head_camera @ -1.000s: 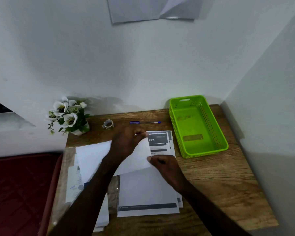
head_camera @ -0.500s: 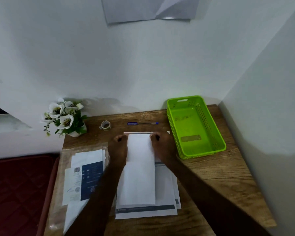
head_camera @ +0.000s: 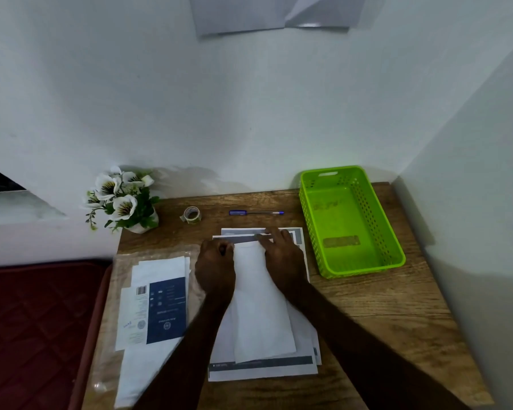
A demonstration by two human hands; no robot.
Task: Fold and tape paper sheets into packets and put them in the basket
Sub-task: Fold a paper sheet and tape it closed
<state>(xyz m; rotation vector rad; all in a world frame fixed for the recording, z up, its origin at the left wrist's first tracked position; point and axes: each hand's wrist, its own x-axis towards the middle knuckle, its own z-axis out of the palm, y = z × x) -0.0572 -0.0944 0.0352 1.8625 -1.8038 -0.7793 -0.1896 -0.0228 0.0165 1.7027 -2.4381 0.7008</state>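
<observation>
A white sheet folded lengthwise lies on a stack of printed sheets in the middle of the wooden desk. My left hand rests as a fist on the fold's left edge near its top. My right hand lies flat on the right edge, fingers spread toward the top corner. The green basket stands empty to the right. A tape roll sits behind the sheets.
A blue pen lies beside the tape roll. A pot of white flowers stands at the back left corner. More papers in a clear plastic sleeve lie to the left. A red mattress borders the desk's left edge.
One second ago both hands were folding the sheet over. Since half a second ago my right hand has opened flat and slid up to the top corner; my left stays fisted.
</observation>
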